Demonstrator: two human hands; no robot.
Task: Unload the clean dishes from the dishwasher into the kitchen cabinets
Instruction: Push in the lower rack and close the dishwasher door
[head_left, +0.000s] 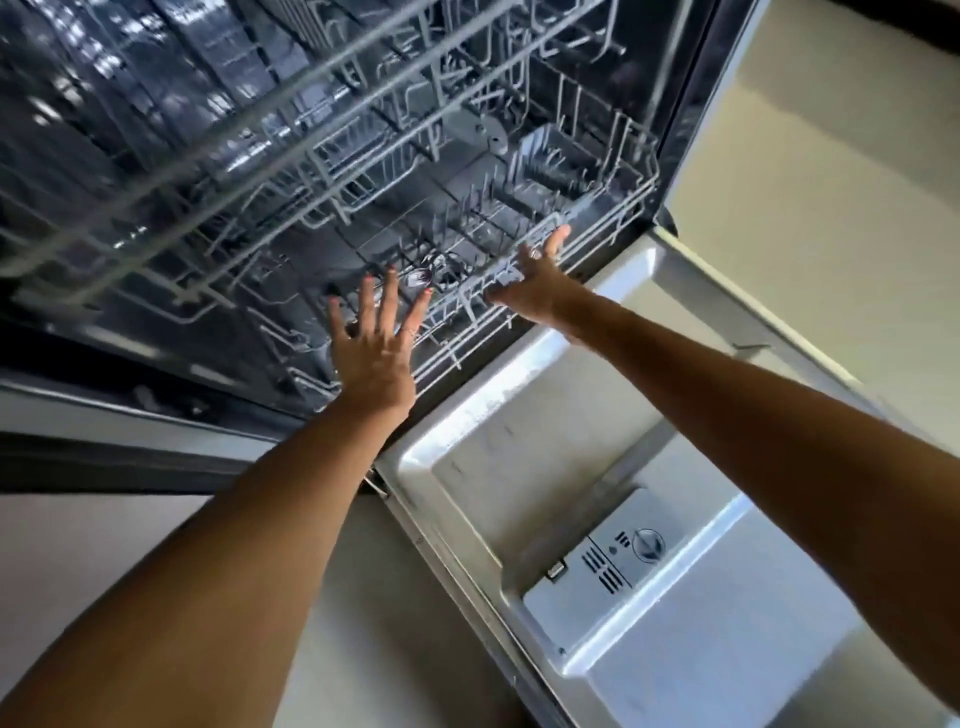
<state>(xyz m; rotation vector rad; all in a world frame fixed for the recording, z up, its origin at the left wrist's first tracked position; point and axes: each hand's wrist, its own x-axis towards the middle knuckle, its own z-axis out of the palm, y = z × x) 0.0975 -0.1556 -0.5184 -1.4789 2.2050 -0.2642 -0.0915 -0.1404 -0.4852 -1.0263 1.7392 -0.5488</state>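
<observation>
A pale beige floor (831, 218) spreads out below me, smooth and bare, bright on the right where daylight falls. To my left, a dark cabinet front (104, 457) meets it in shadow.

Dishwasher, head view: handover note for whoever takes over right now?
Left hand: open, fingers spread, holding nothing, at the front edge of the lower rack.
Right hand: on the lower rack's front rail; it carries no dish, but whether it grips the rail cannot be told.
Dishwasher door is fully open, with the detergent dispenser facing up.
Lower rack sits inside the tub and looks nearly bare; one small dark item near the front is too blurred to identify. Upper rack shows no dishes in view.
Done: apparently most of the unloading.
Left: check that small item, then probably close up.
</observation>
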